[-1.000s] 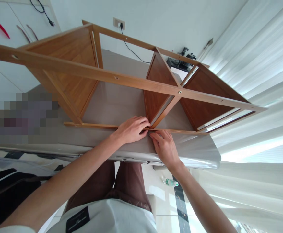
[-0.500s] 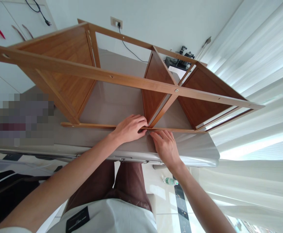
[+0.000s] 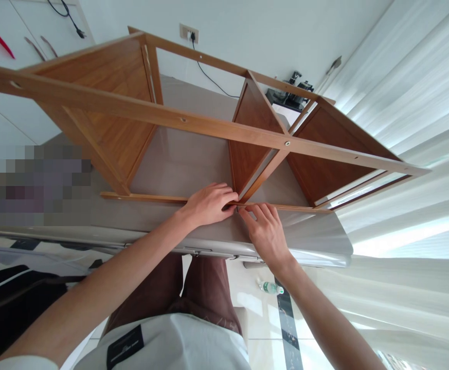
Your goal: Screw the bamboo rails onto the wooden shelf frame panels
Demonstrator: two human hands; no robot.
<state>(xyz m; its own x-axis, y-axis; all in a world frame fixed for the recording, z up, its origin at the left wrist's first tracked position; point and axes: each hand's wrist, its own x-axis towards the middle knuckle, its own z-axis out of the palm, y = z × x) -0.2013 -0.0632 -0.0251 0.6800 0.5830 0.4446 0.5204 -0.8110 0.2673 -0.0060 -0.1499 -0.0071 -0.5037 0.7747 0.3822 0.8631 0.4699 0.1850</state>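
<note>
A brown wooden shelf frame lies on its side, with slatted panels between its long rails. At the near lower rail, my left hand is closed round the wood just left of the middle panel's joint. Right beside it, my right hand has thumb and fingertips pinched together at that same joint. A small dark, thin piece shows between the two hands against the rail; its kind is too small to make out. The fingertips of both hands nearly meet.
The frame rests on a grey-topped table with a rounded near edge. White curtains hang on the right. A power outlet with a black cord is on the wall behind. A plastic bottle lies on the floor.
The whole view has shifted slightly, so the frame sits a little further right. Both hands stay at the same joint, with only small movement of the right fingers.
</note>
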